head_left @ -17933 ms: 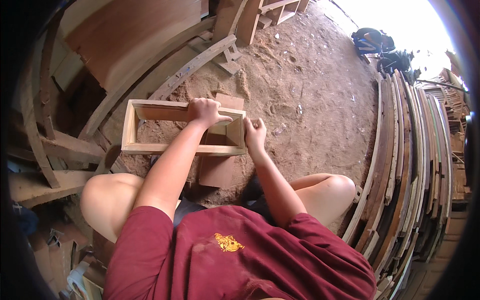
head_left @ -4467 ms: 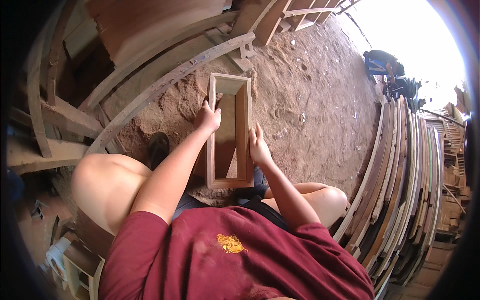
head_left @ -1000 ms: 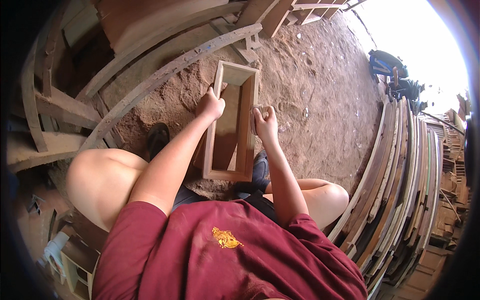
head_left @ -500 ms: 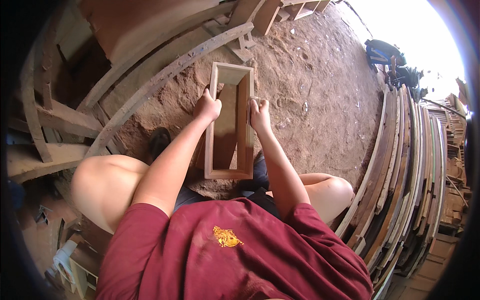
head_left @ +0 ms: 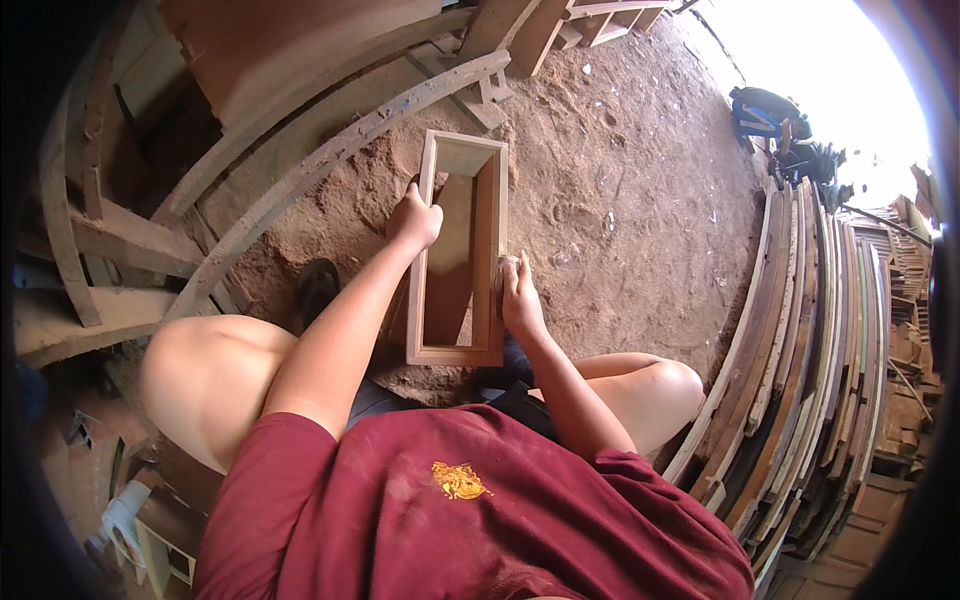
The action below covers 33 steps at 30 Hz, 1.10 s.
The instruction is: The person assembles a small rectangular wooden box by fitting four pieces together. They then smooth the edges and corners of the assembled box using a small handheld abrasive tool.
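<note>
A long rectangular wooden frame (head_left: pixel 455 356), deep-sided like an open box, stands tilted in front of me between my legs. My left hand (head_left: pixel 415 219) is closed around its left side, above the middle. On the right, my right hand (head_left: pixel 522 297) presses a small folded piece of sandpaper (head_left: pixel 508 262) flat to the frame's outer side, below the middle. Most of the sandpaper is hidden behind the fingers. Through the frame's opening a plain brown wooden surface shows.
Bare earth (head_left: pixel 640 200) with small scraps lies ahead and to the right. A curved wooden beam (head_left: pixel 330 160) and other timber fill the left. Long boards (head_left: pixel 800 370) are stacked at the right. Wooden furniture parts (head_left: pixel 585 30) stand at the back.
My right hand has slid down the frame's right side, toward me, with the sandpaper. My left hand keeps its hold, and the frame has barely shifted.
</note>
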Each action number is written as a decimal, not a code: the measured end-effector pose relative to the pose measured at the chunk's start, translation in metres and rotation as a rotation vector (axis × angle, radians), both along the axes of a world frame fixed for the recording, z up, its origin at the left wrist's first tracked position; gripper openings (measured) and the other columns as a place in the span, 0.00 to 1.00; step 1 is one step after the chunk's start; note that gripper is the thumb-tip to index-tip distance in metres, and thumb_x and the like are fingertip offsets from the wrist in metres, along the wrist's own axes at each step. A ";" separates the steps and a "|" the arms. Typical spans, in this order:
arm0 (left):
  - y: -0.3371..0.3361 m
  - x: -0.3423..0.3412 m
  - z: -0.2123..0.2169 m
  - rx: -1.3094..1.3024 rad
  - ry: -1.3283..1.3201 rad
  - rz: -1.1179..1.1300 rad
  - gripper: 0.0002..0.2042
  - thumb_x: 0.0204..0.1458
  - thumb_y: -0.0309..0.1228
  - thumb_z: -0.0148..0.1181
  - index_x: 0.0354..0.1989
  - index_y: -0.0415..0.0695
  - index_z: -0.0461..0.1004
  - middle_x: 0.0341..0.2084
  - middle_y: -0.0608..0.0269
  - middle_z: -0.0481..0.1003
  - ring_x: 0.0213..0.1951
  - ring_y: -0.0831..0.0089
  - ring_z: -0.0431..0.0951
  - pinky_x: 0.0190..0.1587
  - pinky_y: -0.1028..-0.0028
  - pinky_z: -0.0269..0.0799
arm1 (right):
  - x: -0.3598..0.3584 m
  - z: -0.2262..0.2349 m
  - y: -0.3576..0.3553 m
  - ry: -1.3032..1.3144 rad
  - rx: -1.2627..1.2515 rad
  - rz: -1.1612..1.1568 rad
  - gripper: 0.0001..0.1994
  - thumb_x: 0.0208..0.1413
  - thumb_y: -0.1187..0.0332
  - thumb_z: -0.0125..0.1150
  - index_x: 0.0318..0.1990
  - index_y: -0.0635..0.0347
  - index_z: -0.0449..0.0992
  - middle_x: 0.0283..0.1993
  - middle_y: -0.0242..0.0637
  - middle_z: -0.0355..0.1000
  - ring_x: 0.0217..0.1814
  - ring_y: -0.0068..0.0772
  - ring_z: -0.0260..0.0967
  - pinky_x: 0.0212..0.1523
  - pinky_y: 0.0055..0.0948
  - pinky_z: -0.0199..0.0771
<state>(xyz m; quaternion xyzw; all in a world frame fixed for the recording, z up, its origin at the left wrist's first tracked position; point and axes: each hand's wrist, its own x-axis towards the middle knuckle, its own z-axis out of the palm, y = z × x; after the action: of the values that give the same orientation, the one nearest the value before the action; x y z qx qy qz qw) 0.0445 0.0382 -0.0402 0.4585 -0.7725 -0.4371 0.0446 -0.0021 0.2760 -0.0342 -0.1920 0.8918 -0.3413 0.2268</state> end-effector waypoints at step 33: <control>-0.001 0.002 0.004 -0.026 0.008 0.051 0.25 0.47 0.32 0.51 0.56 0.35 0.66 0.47 0.37 0.77 0.49 0.46 0.78 0.54 0.54 0.74 | -0.026 0.016 -0.043 -0.108 -0.520 -0.186 0.07 0.60 0.69 0.64 0.36 0.60 0.73 0.25 0.27 0.68 0.25 0.15 0.60 0.25 0.24 0.61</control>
<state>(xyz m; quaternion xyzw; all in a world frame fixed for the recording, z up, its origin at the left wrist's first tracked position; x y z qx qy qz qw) 0.0470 0.0374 -0.0363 0.4760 -0.7659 -0.4274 0.0647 -0.0280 0.2329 -0.0185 -0.1428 0.7748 -0.5876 0.1848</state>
